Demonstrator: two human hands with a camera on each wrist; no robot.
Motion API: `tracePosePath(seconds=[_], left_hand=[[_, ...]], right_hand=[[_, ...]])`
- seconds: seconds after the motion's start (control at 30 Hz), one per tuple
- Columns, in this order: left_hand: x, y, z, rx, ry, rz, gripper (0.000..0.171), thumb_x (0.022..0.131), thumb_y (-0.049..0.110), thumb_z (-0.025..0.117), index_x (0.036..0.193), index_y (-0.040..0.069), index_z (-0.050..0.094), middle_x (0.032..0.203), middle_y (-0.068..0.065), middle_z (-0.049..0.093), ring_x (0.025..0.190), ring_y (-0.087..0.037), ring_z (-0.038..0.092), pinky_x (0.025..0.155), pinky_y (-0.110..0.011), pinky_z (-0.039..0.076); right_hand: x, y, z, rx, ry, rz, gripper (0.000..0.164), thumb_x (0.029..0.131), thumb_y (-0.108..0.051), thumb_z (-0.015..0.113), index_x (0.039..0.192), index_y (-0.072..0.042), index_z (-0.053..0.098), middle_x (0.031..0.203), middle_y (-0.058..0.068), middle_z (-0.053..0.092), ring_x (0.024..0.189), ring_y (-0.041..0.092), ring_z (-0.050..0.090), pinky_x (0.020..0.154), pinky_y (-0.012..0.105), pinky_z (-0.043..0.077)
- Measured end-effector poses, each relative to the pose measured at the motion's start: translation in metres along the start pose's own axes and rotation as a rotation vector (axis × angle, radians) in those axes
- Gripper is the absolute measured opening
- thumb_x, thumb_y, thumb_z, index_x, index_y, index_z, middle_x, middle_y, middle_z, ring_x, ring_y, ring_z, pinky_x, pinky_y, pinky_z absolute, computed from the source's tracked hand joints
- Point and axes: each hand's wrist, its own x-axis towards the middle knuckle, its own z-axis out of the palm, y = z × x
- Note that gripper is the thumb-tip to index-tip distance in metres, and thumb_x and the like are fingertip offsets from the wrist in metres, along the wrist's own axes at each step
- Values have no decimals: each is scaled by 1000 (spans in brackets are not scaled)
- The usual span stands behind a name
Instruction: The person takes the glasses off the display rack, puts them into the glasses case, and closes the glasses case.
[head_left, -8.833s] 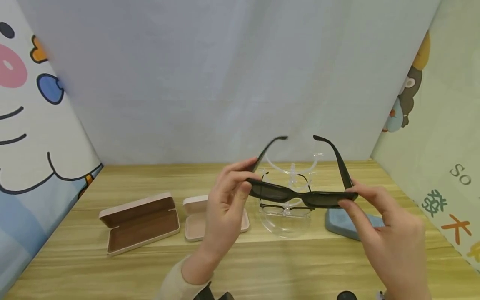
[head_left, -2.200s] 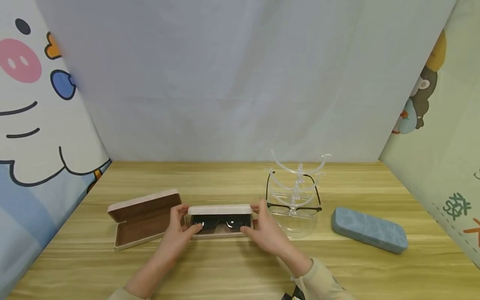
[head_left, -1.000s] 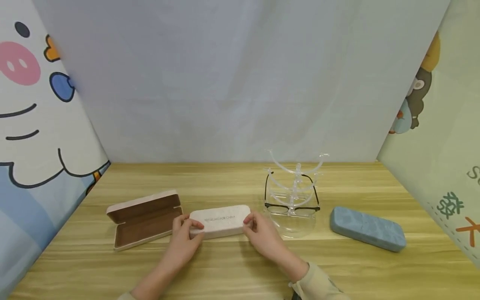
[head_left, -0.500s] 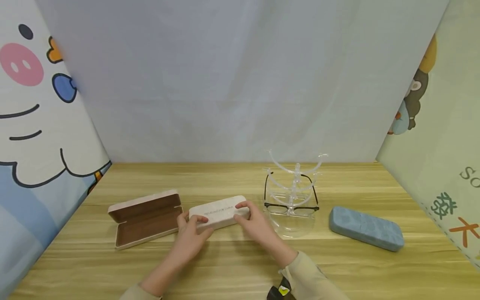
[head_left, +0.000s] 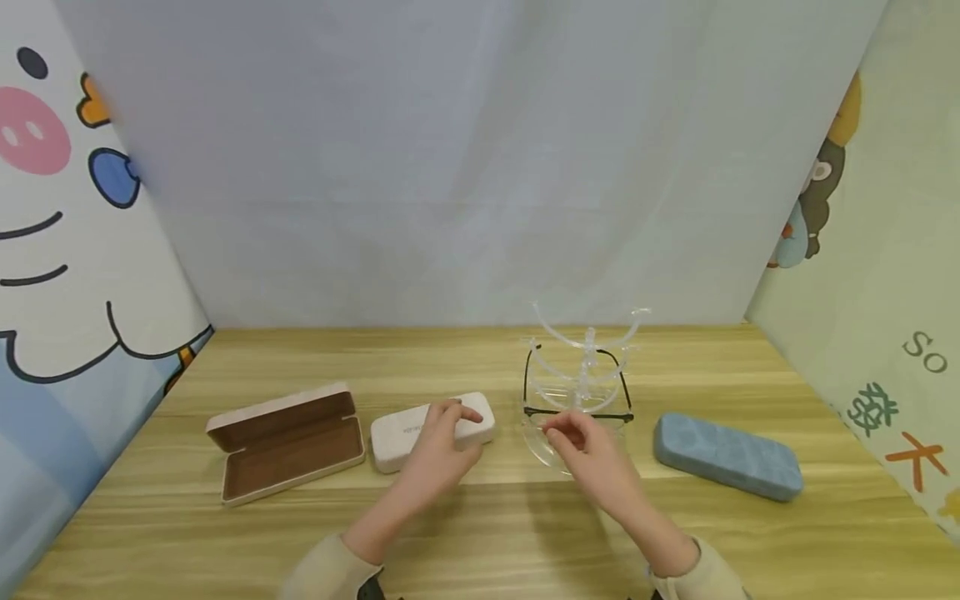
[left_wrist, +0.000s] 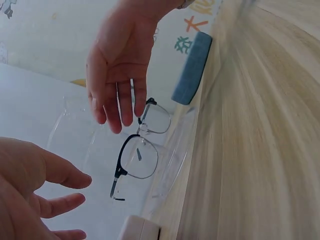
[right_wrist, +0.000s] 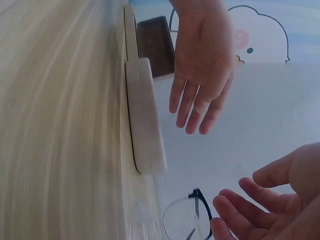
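My left hand (head_left: 438, 454) hovers over the closed white glasses case (head_left: 393, 437), fingers loosely bent and holding nothing. In front of the clear eyeglasses stand (head_left: 590, 337), my right hand (head_left: 596, 462) is held out with relaxed fingers and nothing in them. A pair of black-rimmed eyeglasses (left_wrist: 120, 162) sits on a low tier of that stand. From the head view the right hand hides part of its lenses. The right wrist view shows the white case (right_wrist: 145, 115) lying shut, with the left hand (right_wrist: 205, 60) apart from it.
An open white case with a brown lining (head_left: 296, 454) stands on the left of the wooden table (head_left: 300, 550). A blue glasses case (head_left: 727, 457) lies closed on the right. Behind the table hangs a pale cloth (head_left: 375, 167); printed cloths flank both sides.
The black sunglasses, earlier held in both hands, went into the white case, which was shut and turned slightly. Both hands have since let go; the right moved over to the stand.
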Motion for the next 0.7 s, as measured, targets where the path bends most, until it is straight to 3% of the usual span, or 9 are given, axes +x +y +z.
tracePosePath(seconds=[0.13, 0.23, 0.4, 0.53, 0.7], left_hand=[[11, 7, 15, -12, -6, 34, 30, 79, 7, 61, 109, 5, 55, 127, -17, 41, 116, -34, 44, 88, -46, 41], [16, 16, 27, 39, 2, 87, 34, 79, 6, 61, 112, 5, 54, 119, -13, 49, 107, -29, 51, 84, -42, 45], [27, 30, 42, 208, 56, 169, 35, 80, 6, 62, 114, 6, 55, 100, -8, 55, 78, -16, 55, 61, -24, 46], [39, 31, 51, 271, 95, 154, 37, 79, 4, 62, 115, 8, 56, 96, -7, 53, 59, -10, 44, 48, -19, 38], [45, 25, 55, 286, 79, 102, 38, 80, 8, 63, 118, 11, 57, 100, -7, 47, 54, -9, 40, 44, -19, 37]], right_hand=[[-3, 15, -23, -76, 64, 25, 16, 92, -14, 54, 102, -7, 64, 97, 7, 67, 88, 17, 62, 73, 27, 49], [-4, 23, -36, -129, 108, 39, 18, 93, -16, 52, 102, -7, 64, 94, 8, 67, 83, 20, 63, 63, 26, 48], [0, 33, -50, -213, 154, 55, 22, 94, -21, 49, 103, -7, 62, 92, 9, 64, 69, 15, 56, 50, 26, 41], [5, 42, -55, -302, 220, 27, 22, 93, -19, 49, 104, -6, 63, 89, 11, 57, 65, 15, 49, 53, 26, 39], [8, 52, -54, -371, 242, 7, 22, 90, -14, 54, 109, -4, 61, 86, 13, 48, 59, 17, 40, 51, 26, 33]])
